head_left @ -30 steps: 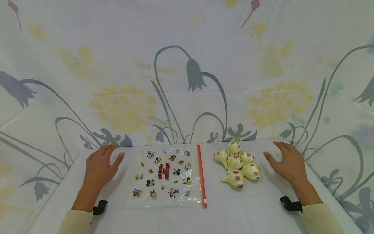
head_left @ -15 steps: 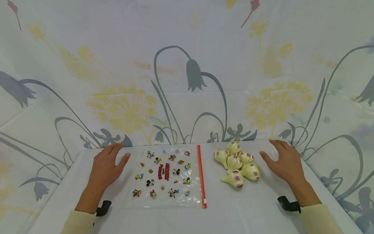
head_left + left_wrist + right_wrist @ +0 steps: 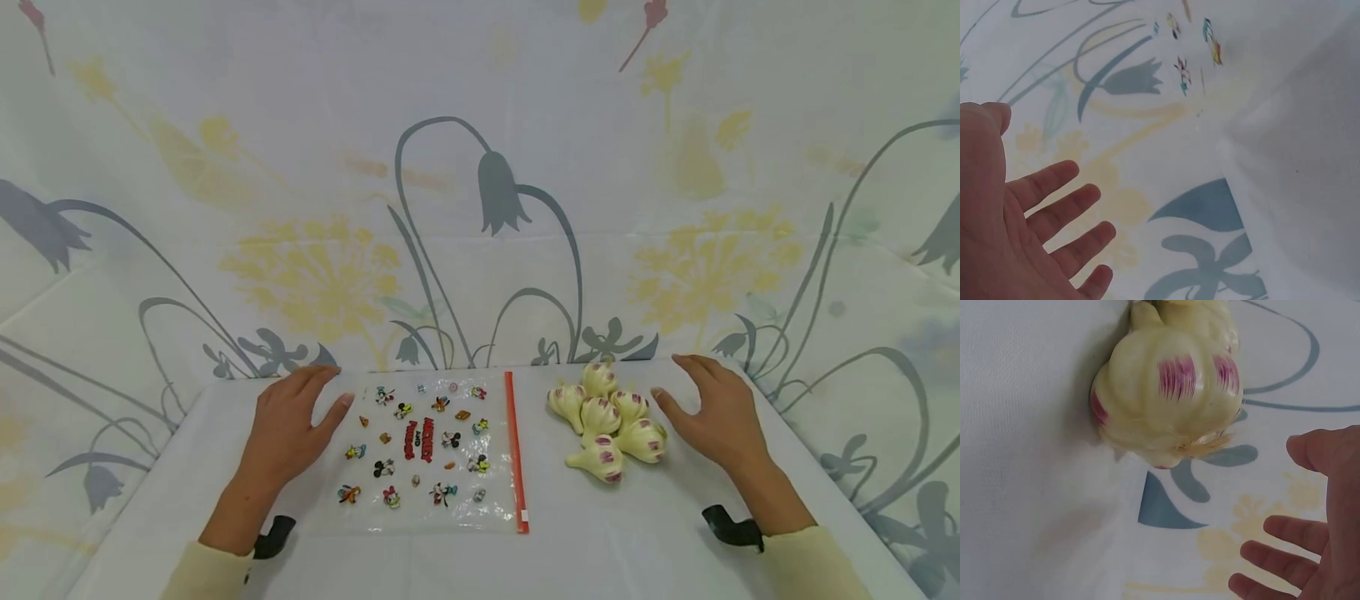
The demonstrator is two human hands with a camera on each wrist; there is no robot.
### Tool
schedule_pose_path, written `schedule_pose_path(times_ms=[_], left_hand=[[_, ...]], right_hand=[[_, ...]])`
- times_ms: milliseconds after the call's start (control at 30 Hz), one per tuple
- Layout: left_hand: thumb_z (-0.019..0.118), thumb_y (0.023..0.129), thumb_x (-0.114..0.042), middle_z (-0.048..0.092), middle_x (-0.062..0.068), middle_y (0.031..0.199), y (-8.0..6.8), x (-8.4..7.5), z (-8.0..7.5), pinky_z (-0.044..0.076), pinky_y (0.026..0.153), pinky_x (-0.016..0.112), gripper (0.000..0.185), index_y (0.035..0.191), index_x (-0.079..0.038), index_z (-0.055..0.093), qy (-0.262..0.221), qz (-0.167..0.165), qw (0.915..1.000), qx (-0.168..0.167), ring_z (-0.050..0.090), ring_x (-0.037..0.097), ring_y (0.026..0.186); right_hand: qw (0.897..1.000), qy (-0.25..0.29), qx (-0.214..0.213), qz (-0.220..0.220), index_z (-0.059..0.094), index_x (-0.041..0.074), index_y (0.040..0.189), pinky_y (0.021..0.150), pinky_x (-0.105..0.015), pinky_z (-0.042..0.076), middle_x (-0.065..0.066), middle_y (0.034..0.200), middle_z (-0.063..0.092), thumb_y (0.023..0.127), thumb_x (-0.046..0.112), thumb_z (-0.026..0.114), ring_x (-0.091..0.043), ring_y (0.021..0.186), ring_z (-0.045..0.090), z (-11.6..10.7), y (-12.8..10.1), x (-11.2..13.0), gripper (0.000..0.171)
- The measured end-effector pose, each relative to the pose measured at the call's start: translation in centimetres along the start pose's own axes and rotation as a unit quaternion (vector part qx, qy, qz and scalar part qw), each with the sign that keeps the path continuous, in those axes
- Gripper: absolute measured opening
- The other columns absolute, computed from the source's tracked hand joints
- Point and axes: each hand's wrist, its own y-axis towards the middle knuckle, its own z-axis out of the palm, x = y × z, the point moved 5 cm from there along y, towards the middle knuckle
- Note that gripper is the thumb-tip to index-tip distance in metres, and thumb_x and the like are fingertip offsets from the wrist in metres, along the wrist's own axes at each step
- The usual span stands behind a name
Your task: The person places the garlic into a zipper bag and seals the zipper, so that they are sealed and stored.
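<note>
I am holding my right hand (image 3: pixel 712 417) spread and empty just to the right of the garlic heads (image 3: pixel 609 421), thumb pointing at the nearest bulb (image 3: pixel 1169 403), though I cannot quite tell whether it is touching. The cluster is lying between that hand and the zip bag (image 3: pixel 427 450), whose red seal strip (image 3: pixel 514 450) is running front to back. My left hand (image 3: pixel 288 429), fingers relaxed, is resting at the bag's left edge on the tabletop (image 3: pixel 600 533); nothing is standing between either hand and its neighbour.
</note>
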Motion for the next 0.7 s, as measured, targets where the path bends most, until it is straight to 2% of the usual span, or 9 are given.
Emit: schedule_pose_path(times_ms=[433, 700], left_hand=[[0.073, 0.101, -0.032, 0.061, 0.018, 0.145, 0.0, -1.7, 0.8, 0.035, 0.111, 0.068, 0.049, 0.142, -0.006, 0.064, -0.016, 0.018, 0.9996, 0.018, 0.056, 0.042, 0.134], [0.074, 0.100, -0.031, 0.063, 0.016, 0.144, -0.2, -3.0, 1.1, 0.038, 0.109, 0.069, 0.049, 0.141, -0.006, 0.065, -0.029, 0.046, 0.9982, 0.024, 0.056, 0.041, 0.136]], right_hand=[[0.998, 0.017, -0.014, -0.064, 0.067, -0.003, 0.134, 0.098, -0.071, 0.043, -0.028, 0.132, 0.066, 0.084, 0.022, 0.086, -0.053, 0.118, 0.060, 0.4, 0.0, 3.2, 0.059], [0.995, 0.026, -0.011, -0.097, 0.068, -0.002, 0.133, 0.099, -0.069, 0.045, -0.026, 0.130, 0.067, 0.083, 0.018, 0.085, -0.050, 0.119, 0.061, 0.7, -0.1, 4.9, 0.056]])
